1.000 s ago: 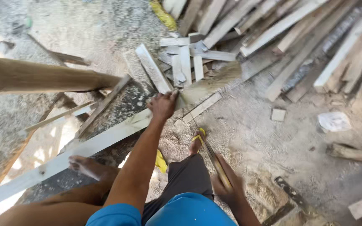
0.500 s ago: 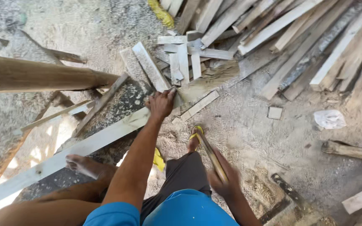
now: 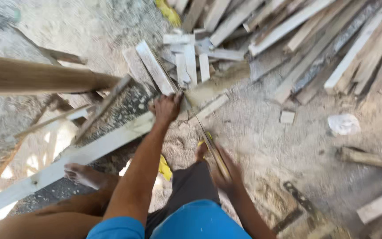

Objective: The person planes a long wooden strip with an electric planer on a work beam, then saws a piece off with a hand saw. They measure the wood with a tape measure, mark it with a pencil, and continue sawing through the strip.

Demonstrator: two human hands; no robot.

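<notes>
White plank (image 3: 89,150): sawing in progress, end pinned under left hand (image 3: 166,107).
Right hand (image 3: 224,170) grips handsaw (image 3: 208,141); next stroke wants steady downward pressure; offcut pile (image 3: 191,57) just ahead.

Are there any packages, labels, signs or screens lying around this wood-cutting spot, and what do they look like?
No labels, signs or screens show.
Crumpled white wrapper or bag: on the sandy ground at right, below the plank pile; rounded, whitish. What it is exactly is unclear.
Yellow crumpled thing: top edge, beside the planks; blurred, perhaps a bag.
</notes>
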